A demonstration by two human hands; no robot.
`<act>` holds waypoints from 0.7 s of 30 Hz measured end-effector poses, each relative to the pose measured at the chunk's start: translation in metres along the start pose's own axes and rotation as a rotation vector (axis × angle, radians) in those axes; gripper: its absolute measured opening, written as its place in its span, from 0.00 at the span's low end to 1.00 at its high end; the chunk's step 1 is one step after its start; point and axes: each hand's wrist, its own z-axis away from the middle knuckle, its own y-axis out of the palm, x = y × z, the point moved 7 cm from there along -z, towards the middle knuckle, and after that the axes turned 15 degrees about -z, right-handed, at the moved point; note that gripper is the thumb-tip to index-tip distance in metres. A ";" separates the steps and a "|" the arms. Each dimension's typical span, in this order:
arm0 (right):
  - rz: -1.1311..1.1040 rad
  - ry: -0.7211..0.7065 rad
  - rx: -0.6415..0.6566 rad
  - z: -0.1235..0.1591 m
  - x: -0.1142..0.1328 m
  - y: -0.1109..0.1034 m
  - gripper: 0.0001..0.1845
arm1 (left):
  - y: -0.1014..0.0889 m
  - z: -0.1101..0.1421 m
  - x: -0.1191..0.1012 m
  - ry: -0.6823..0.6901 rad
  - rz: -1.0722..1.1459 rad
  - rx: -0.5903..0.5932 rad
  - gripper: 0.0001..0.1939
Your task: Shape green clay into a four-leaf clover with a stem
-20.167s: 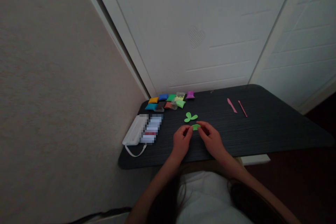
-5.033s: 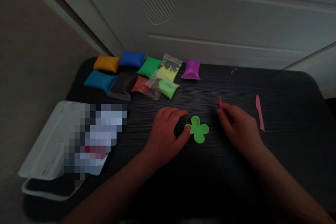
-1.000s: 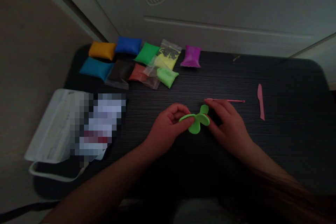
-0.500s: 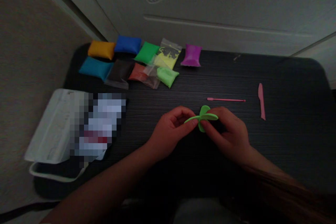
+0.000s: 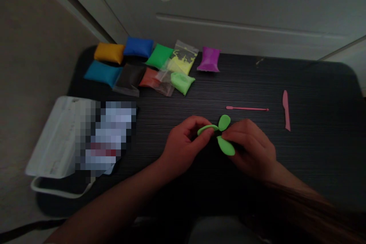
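Note:
My left hand [image 5: 185, 143] pinches one flat, rounded leaf of light green modelling clay [image 5: 203, 129] between thumb and fingers. A second green leaf [image 5: 224, 122] stands up beyond its inner end, and a third green leaf [image 5: 226, 146] points down toward me. My right hand [image 5: 251, 146] is closed, with its fingertips pressed at the inner ends of these leaves. The fingers cover part of the middle, and I cannot tell whether all the leaves are joined there. Both hands are held over the dark table.
Behind the hands lie a pink stick tool [image 5: 247, 108] and a pink plastic knife [image 5: 286, 110]. Several coloured clay packets, among them a purple packet [image 5: 210, 59] and a light green packet [image 5: 182, 82], lie at the back. A white case [image 5: 54, 137] and a blurred-out phone-like screen [image 5: 111, 133] are at left.
The green leaves have turned and spread, with the lower one swinging right and toward me. The leaf that pointed right no longer shows. My right fingers have shifted over the middle.

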 end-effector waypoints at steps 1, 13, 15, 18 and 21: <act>-0.006 -0.011 0.004 0.000 0.001 0.000 0.14 | -0.002 0.000 0.001 -0.005 -0.007 -0.018 0.07; -0.166 0.502 -0.147 0.005 -0.026 -0.002 0.05 | 0.006 -0.001 -0.001 -0.050 0.110 0.079 0.09; -0.203 0.532 -0.153 0.006 -0.030 -0.001 0.05 | 0.005 -0.001 -0.001 -0.048 0.121 0.069 0.10; -0.265 0.561 -0.161 0.007 -0.034 0.001 0.05 | 0.003 -0.001 -0.001 -0.026 0.130 0.048 0.12; -0.315 0.568 -0.144 0.006 -0.035 0.003 0.05 | 0.003 -0.001 -0.001 -0.014 0.112 0.022 0.13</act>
